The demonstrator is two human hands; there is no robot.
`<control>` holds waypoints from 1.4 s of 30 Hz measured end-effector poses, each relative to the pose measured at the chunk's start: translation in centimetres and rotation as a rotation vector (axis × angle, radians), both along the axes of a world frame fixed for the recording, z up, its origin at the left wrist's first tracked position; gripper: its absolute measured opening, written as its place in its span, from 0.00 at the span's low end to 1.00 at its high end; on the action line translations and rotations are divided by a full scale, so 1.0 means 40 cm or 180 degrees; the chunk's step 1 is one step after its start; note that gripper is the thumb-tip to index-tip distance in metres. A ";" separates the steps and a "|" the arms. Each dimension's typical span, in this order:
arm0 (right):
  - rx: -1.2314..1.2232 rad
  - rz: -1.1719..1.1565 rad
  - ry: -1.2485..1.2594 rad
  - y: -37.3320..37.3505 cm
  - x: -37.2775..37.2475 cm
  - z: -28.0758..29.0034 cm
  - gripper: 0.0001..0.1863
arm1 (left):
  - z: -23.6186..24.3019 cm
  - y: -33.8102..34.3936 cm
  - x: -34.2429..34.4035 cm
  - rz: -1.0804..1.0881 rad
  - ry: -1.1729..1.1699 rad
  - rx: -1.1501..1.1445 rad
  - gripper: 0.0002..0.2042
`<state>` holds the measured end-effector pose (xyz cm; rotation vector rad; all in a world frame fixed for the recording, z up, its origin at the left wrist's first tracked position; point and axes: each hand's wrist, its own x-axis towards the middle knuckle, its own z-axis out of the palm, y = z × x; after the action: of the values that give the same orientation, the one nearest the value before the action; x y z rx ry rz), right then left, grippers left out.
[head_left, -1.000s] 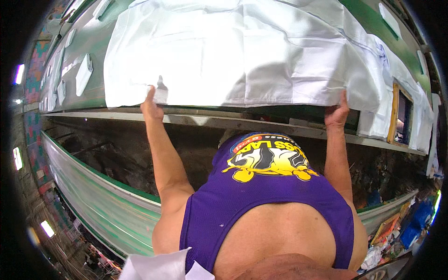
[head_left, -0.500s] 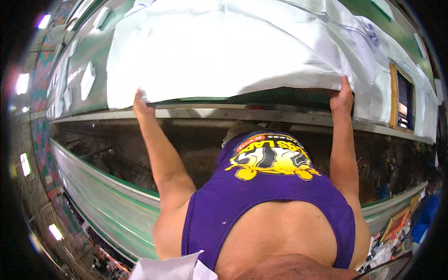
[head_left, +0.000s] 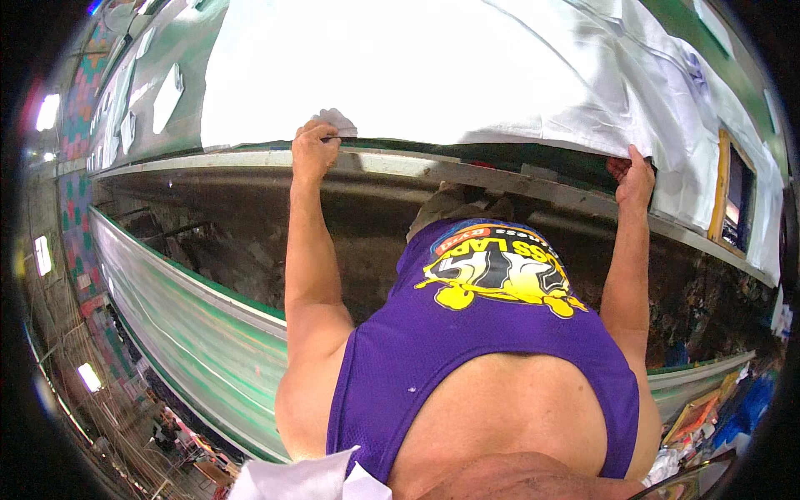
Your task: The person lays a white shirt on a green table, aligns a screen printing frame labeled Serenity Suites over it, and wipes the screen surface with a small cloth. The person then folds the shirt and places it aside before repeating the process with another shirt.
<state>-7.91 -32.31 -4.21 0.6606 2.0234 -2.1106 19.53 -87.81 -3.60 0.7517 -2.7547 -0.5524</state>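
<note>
A large white cloth [head_left: 400, 75] lies over the green table [head_left: 190, 50] in front of me, its near edge running along the table's front. At that edge, left of the middle, my left hand [head_left: 315, 153] has its fingers closed on a small bunched part of the cloth that sticks up beside them. Farther right, my right hand [head_left: 634, 178] grips the near edge, thumb on top and fingers curled below. Between my hands the cloth's edge hangs close above a dark green gap. Wrinkles run through the cloth on the right.
A wooden-framed screen [head_left: 723, 192] rests on the cloth at the right. Small white pieces [head_left: 167, 98] lie on the table at the left. A pale rail [head_left: 400, 164] borders its front. Behind me runs a long green-and-white table [head_left: 192, 325]; clutter [head_left: 708, 412] is piled at the lower right.
My left hand has moved right along the cloth's near edge and slightly up, and a bunched bit now shows at its fingers. My right hand has shifted a little right and down.
</note>
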 end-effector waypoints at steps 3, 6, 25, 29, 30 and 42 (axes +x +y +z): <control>0.1469 0.0754 -0.0351 0.013 0.024 0.043 0.20 | 0.007 -0.008 -0.002 0.0154 -0.0211 0.0395 0.16; 0.4950 0.1965 0.0850 0.008 0.079 0.109 0.25 | 0.012 0.020 -0.027 0.0088 -0.0192 0.0059 0.18; 0.3241 0.3251 0.3103 -0.223 0.122 0.050 0.22 | -0.012 0.058 -0.072 -0.0611 0.0665 -0.0458 0.07; 0.3495 0.2985 0.3053 -0.260 0.134 0.072 0.20 | 0.151 0.104 -0.113 -0.0102 0.0853 -0.0441 0.05; 0.3371 0.2899 0.3194 -0.248 0.117 0.052 0.19 | 0.174 0.106 -0.117 -0.0041 0.0917 -0.0246 0.05; 0.3415 0.3017 0.3667 -0.212 0.134 0.073 0.13 | 0.090 0.071 -0.010 -0.0340 -0.0104 0.0230 0.05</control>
<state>-2.55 -40.78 -1.29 -1.5488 2.9021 -0.6533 19.12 -84.95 -0.02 0.6371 -2.8313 -0.6701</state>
